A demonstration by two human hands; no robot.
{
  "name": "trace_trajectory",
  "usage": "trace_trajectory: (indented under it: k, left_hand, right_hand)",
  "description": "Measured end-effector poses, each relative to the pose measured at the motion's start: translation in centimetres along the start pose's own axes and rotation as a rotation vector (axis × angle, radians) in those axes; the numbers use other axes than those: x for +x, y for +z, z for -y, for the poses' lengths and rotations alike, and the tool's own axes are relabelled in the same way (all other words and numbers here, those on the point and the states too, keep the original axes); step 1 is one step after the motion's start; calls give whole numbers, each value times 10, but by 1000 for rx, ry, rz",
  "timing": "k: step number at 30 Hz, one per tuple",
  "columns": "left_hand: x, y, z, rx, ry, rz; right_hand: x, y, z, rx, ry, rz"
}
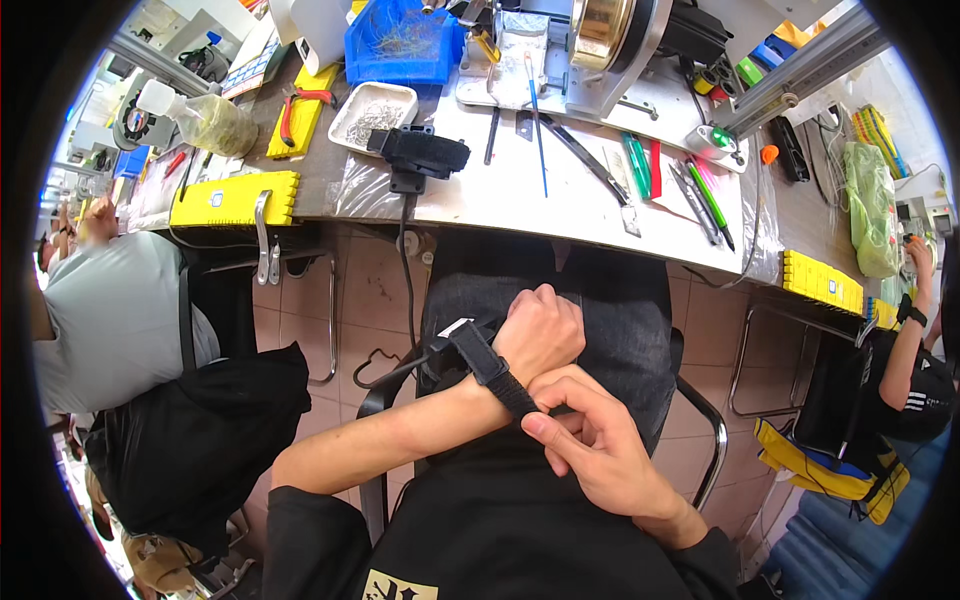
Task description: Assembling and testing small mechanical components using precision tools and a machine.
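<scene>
Over my lap, my left hand [543,330] is curled into a loose fist, knuckles up, with nothing showing in it. A black wrist strap [490,368] with a small device wraps round my left wrist. My right hand [600,440] pinches the strap's loose end between thumb and fingers, at the side of the wrist toward me. A black cable [408,270] hangs from the table edge near the left forearm. On the table above lies another black strapped device [420,152], touched by neither hand.
A white tray of small metal parts [373,115], a blue bin [403,42] and red pliers [290,112] stand at the left. Tweezers [585,160] and pens [710,200] lie on the white work surface [480,205]. Other people sit at both sides; a machine [610,45] stands behind.
</scene>
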State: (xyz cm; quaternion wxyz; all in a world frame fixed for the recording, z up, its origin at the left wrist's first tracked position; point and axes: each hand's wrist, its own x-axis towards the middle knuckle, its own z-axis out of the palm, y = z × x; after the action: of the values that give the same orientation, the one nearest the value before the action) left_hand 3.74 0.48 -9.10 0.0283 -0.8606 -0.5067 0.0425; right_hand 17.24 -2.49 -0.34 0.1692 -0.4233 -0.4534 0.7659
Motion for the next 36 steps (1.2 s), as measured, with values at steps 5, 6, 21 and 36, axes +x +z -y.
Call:
trace_trajectory:
  k: [5,6,21,36]
  left_hand:
    - [-13,-3,-4,-196,45,-32]
    - [-13,-12,0,-308,52,64]
    - [-17,-19,27,-1263,-29,140]
    - [-34,-21,6,-1629,-182,75]
  right_hand:
    - [7,-12,-2,123,145,76]
    - [8,-14,-5,-8,33,2]
    - [13,-5,-39,-268,-299,-215]
    - [27,-21,-49,532,-394,-114]
